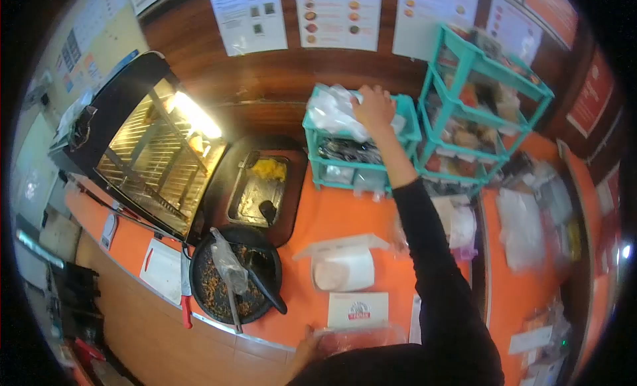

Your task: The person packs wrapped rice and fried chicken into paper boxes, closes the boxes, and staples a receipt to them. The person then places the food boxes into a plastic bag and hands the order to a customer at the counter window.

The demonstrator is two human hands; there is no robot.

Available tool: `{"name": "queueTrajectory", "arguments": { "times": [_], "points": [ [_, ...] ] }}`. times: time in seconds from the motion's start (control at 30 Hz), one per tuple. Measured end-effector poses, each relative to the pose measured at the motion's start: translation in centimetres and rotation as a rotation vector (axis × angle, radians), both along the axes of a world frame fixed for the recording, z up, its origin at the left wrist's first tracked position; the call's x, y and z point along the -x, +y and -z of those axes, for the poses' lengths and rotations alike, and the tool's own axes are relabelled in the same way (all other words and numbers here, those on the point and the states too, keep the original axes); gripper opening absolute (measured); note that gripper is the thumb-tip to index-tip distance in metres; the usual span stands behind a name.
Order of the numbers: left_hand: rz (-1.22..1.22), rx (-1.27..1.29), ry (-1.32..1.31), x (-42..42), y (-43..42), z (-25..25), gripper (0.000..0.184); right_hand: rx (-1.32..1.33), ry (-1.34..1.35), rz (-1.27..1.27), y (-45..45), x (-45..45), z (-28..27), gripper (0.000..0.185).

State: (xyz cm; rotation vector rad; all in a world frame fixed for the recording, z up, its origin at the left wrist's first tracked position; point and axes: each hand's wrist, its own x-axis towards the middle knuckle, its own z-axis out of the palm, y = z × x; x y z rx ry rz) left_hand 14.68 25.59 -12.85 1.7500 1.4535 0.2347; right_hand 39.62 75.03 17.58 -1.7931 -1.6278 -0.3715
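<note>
My right hand (375, 108), in a black sleeve, reaches to the top tier of a teal rack (406, 144). Its fingers curl down at a bunch of white plastic bags (332, 110), and their tips are partly hidden. Low in front of my body, my left hand (306, 346) grips the left edge of a clear plastic pack (361, 338); the contents look reddish and blurred. Just beyond this pack lies a printed white card (358, 310). Behind the card stands an open white paper box (345, 268) with something pale inside.
A black pan (212, 300) of browned bits holds a bag-wrapped utensil and a dark-handled tool. Beside it lie a red-handled knife (186, 306) and a white cutting board (161, 270). A metal tray (255, 203), lit warming cabinet (159, 147) and taller teal shelf (464, 114) stand behind.
</note>
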Motion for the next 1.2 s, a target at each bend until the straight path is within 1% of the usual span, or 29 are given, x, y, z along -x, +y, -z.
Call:
{"name": "queueTrajectory", "arguments": {
  "times": [0.03,0.07,0.1,0.17,0.2,0.23,0.27,0.3,0.37,0.4,0.43,0.5,0.53,0.6,0.63,0.7,0.73,0.8,0.83,0.9,0.97,1.03,1.1,1.17,1.2],
  "points": [
    [-0.019,-0.014,-0.007,0.1,0.1,0.3,0.071,0.213,-0.018,0.057,2.1,-0.4,-0.1,0.038],
    [-0.017,0.063,0.012,0.2,0.2,0.6,0.071,0.354,-0.083,0.09,4.4,-1.0,0.2,0.042],
    [-0.01,0.146,0.028,0.1,0.2,0.5,0.071,0.349,-0.094,0.079,6.3,-1.9,0.3,0.042],
    [-0.038,0.151,0.006,-0.2,0.7,-1.0,0.07,0.446,0.165,0.014,8.8,-3.6,0.6,0.041],
    [-0.054,0.16,-0.007,-0.4,0.8,-1.9,0.069,0.45,0.153,0.01,8.2,-4.2,-0.5,0.041],
    [-0.066,0.17,-0.019,-0.5,0.8,-2.1,0.067,0.268,0.287,-0.046,6.6,-4.7,-2.6,0.041],
    [-0.065,0.173,-0.026,-0.2,0.3,-0.9,0.067,0.082,0.42,-0.1,5.6,-5.0,-3.6,0.042],
    [-0.073,0.174,-0.038,0.0,-0.2,0.3,0.067,0.079,0.413,-0.098,5.6,-4.9,-3.5,0.042],
    [-0.095,0.18,-0.055,0.0,0.6,0.1,0.065,-0.384,0.555,-0.428,6.4,-4.2,-2.3,0.04],
    [-0.108,0.182,-0.065,-0.1,0.6,0.1,0.064,-0.373,0.467,-0.396,6.6,-3.5,-1.4,0.047],
    [-0.116,0.187,-0.07,0.0,1.0,0.1,0.063,-0.38,0.465,-0.401,7.3,-3.7,0.2,0.047],
    [-0.142,0.191,-0.09,-0.2,0.6,0.3,0.061,-0.095,0.381,-0.414,8.8,-4.2,3.0,0.064],
    [-0.155,0.193,-0.1,-0.2,0.5,0.4,0.06,-0.099,0.379,-0.425,8.6,-4.1,3.5,0.064],
    [-0.182,0.199,-0.122,-0.3,0.4,0.6,0.059,0.292,0.234,-0.255,8.1,-4.1,4.4,0.073],
    [-0.194,0.204,-0.134,-0.3,0.3,0.6,0.058,0.29,0.233,-0.26,8.1,-4.1,4.7,0.073],
    [-0.218,0.211,-0.156,-0.5,0.1,0.7,0.056,0.284,0.169,-0.212,8.1,-4.3,4.6,0.057],
    [-0.23,0.215,-0.168,-0.5,0.1,0.8,0.056,0.28,0.166,-0.217,8.1,-4.5,4.2,0.057],
    [-0.251,0.223,-0.193,-0.5,0.0,0.9,0.054,0.233,0.183,-0.228,8.4,-5.2,3.3,0.038],
    [-0.268,0.229,-0.21,-0.6,0.0,1.0,0.054,0.229,0.181,-0.233,8.7,-5.6,2.8,0.038],
    [-0.293,0.242,-0.246,-0.7,0.0,1.1,0.052,0.147,0.211,-0.264,9.0,-6.2,1.5,0.032],
    [-0.324,0.262,-0.289,-0.7,0.1,1.1,0.051,0.123,0.175,-0.246,8.9,-6.6,0.0,0.033],
    [-0.355,0.29,-0.339,-0.8,0.2,1.2,0.05,0.098,0.279,-0.261,8.4,-7.2,-2.0,0.034],
    [-0.397,0.333,-0.415,-0.9,0.3,1.5,0.048,0.057,0.244,-0.296,8.3,-7.7,-3.6,0.032],
    [-0.453,0.388,-0.511,-1.0,0.4,1.6,0.047,-0.175,0.443,-0.361,6.9,-6.9,-5.4,0.029],
    [-0.486,0.426,-0.569,-1.1,0.3,1.7,0.047,-0.266,0.352,-0.341,6.8,-6.5,-5.0,0.024]
  ]
}}
